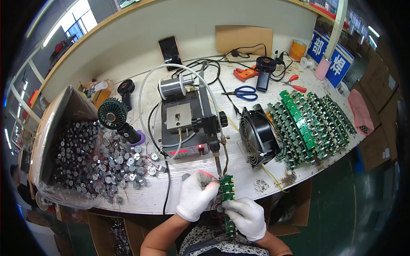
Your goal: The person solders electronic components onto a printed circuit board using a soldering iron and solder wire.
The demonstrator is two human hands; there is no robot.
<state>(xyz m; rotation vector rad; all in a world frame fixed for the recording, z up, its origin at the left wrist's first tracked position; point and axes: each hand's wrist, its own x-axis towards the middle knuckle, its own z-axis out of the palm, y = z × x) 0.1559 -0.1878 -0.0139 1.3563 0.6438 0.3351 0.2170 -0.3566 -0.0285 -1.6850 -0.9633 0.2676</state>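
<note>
My left hand (196, 195), in a white glove with bare fingertips, is closed in a pinch beside the top end of a green circuit board strip (228, 187). Whatever it pinches is too small to make out; thin wires show close by. Just above those fingertips is the tip of a soldering iron (218, 164) held upright in a stand. My right hand (247, 218), gloved too, closes around the strip lower down, its fingers lying across the board. Next to those fingers, at the strip's left edge, hangs a small round motor (220, 209), partly hidden.
A soldering machine (179, 123) with a solder wire spool (173, 88) stands centrally. Left are heaped small motors (128, 164), a cardboard box (47, 141) and a green fan (112, 114). Right are a black fan (256, 136), stacked circuit boards (303, 123), scissors (244, 92) and pliers (295, 84).
</note>
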